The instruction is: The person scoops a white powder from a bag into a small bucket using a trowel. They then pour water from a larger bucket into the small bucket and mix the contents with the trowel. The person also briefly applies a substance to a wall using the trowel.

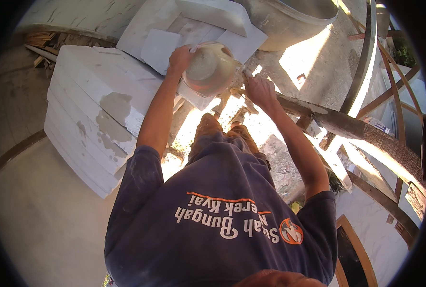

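Just past a navy T-shirt with white and orange print [222, 210], a dusty grey round bowl with reddish marks [205, 69] sits between two bare hands, its handling under way, I'd judge, and unfinished.
The hands are apart: the left hand [180, 60] is closed on the bowl's upper-left rim, while the right hand [261, 91] is curled just beside its right edge, and I can't tell what those fingers hold. Taking hold is done; letting go is not. Whether a slab bears the bowl's weight is hidden from me. To the left leans a stack of thick white slabs with grey damp patches [79, 110]; farther off stands a large round grey tub [287, 28].
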A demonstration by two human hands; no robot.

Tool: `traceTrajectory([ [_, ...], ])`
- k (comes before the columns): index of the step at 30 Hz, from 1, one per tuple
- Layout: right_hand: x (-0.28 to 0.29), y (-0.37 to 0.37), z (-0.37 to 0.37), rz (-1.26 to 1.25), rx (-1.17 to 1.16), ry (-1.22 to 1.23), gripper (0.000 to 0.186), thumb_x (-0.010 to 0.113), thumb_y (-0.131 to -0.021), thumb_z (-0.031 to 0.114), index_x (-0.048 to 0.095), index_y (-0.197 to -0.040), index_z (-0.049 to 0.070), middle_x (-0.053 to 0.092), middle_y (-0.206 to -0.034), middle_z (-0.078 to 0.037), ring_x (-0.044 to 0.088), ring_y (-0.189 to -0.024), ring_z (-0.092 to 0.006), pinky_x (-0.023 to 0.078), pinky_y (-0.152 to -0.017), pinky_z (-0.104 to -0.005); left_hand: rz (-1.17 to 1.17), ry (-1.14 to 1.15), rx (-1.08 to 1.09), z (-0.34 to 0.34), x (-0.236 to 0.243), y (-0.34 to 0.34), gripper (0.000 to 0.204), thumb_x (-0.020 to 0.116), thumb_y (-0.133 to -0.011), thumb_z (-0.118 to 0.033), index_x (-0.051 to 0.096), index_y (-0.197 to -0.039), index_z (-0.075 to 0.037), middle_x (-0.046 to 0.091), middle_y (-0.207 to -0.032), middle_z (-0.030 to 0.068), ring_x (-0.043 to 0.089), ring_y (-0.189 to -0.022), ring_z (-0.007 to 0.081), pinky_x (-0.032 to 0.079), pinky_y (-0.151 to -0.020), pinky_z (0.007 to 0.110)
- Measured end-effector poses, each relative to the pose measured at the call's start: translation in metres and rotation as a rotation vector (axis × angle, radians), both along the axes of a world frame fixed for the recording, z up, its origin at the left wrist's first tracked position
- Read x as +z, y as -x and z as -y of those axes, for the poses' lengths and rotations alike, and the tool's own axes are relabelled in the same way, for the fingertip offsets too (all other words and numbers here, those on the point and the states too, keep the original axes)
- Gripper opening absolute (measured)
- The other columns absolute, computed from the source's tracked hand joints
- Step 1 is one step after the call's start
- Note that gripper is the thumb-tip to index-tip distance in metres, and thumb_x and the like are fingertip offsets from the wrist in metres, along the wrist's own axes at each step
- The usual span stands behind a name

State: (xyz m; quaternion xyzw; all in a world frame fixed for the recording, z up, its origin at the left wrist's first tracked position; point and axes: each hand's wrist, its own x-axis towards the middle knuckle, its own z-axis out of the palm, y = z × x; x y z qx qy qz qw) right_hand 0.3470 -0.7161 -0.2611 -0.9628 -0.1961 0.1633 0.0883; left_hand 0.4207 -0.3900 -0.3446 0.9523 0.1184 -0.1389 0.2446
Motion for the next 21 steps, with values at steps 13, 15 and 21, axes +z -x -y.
traceTrajectory([
  [13, -0.14, 0.009, -0.114, 0.024, 0.079, -0.224, 0.043, 0.055, -0.101, 0.018, 0.057, -0.143, 0.008, 0.072, -0.109, -0.02, 0.075, -0.088, -0.0364, 0.061, -0.077, -0.048, 0.127, 0.093, -0.048, -0.022, -0.028, 0.011, 0.047, 0.055, -0.108, -0.045, 0.072, -0.108, -0.002, 0.072, -0.102, 0.031, 0.066, -0.103, 0.0549, 0.054, -0.086, 0.058],
  [15, -0.143, 0.019, -0.108, 0.05, 0.218, -0.182, 0.05, 0.056, -0.099, 0.017, 0.054, -0.148, 0.01, 0.072, -0.11, -0.019, 0.076, -0.085, -0.0336, 0.061, -0.075, -0.0449, 0.14, 0.106, -0.03, -0.025, -0.032, 0.008, 0.044, 0.054, -0.109, -0.043, 0.072, -0.108, -0.002, 0.072, -0.103, 0.0309, 0.066, -0.103, 0.055, 0.053, -0.086, 0.058],
  [21, -0.15, -0.021, -0.066, -0.048, 0.344, -0.088, 0.04, 0.055, -0.101, 0.017, 0.061, -0.139, 0.008, 0.075, -0.099, -0.02, 0.077, -0.082, -0.0333, 0.061, -0.071, -0.0448, 0.181, 0.173, -0.1, -0.017, -0.031, 0.009, 0.038, 0.055, -0.108, -0.037, 0.072, -0.11, -0.003, 0.072, -0.102, 0.0308, 0.066, -0.103, 0.0549, 0.053, -0.086, 0.059],
])
